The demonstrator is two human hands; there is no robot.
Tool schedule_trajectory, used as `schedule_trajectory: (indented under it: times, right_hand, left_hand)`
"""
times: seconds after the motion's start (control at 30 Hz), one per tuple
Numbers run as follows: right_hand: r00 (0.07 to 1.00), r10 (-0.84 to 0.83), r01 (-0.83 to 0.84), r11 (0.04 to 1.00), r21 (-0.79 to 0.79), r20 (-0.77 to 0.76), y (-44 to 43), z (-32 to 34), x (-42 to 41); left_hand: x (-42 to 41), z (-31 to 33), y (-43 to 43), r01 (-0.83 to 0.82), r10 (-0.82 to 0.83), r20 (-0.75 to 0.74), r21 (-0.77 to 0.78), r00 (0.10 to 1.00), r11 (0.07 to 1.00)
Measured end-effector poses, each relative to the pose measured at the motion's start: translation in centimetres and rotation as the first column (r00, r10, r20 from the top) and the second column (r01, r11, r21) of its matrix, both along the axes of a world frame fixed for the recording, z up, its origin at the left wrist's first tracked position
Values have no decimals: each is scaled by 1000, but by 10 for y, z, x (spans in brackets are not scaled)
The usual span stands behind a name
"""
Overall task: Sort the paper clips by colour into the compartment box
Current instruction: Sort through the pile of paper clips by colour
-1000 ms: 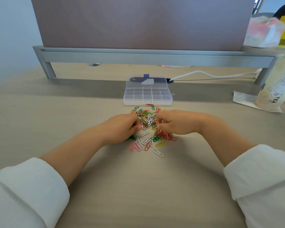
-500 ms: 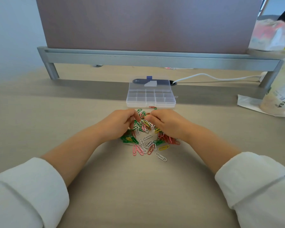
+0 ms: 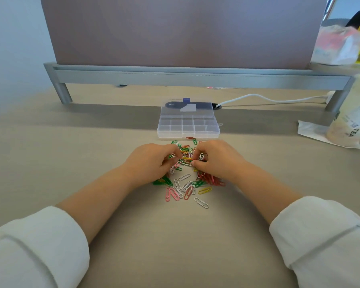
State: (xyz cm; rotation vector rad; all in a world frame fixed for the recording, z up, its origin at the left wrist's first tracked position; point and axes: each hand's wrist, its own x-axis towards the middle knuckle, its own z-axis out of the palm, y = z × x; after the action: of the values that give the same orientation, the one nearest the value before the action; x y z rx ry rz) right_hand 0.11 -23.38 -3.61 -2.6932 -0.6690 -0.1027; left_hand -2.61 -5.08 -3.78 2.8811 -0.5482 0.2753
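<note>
A loose pile of paper clips (image 3: 185,185) in green, red, pink, yellow and white lies on the desk just in front of the clear compartment box (image 3: 188,129). The box is open with its lid tilted back, and its compartments look empty. My left hand (image 3: 152,163) lies on the pile's left side, fingers curled down and pinching clips at the fingertips. My right hand (image 3: 218,161) lies on the right side, with thumb and forefinger pinching at a yellow clip (image 3: 187,158) between the two hands. Both palms hide part of the pile.
A grey monitor stand (image 3: 195,77) spans the desk behind the box, and a white cable (image 3: 268,99) runs under it. A drink cup (image 3: 353,119) on a white napkin (image 3: 312,132) stands at the right. Bags (image 3: 341,44) lie on the stand's right end.
Both hands have shifted toward the far middle of the pile and drawn closer together. Green clips under my left wrist have come into sight.
</note>
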Motion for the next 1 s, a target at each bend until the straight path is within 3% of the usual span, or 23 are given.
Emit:
schedule_trajectory:
  times: [0.17,0.33,0.47,0.8,1.0]
  right_hand:
    - [1000,8,-8,1000,24,-1,-2,1,2]
    - [999,-26,25,999,46,21,-5,3,3]
    - [995,94,-93,994,52,-26,0,7,-5]
    - [991,105,-107,994,-28,-82,7,14,-12]
    - [985,117,-123,991,-47,-125,10,15,-8]
  left_hand:
    - [2,-3,1,11,-16,37,130,999,991]
    - [5,-2,4,-32,31,18,96,999,995]
    - [5,-1,5,-21,22,-16,43,1000,999]
    - [7,7,11,-109,109,10,79,994,991]
    - [12,12,14,-42,49,-35,175,998,984]
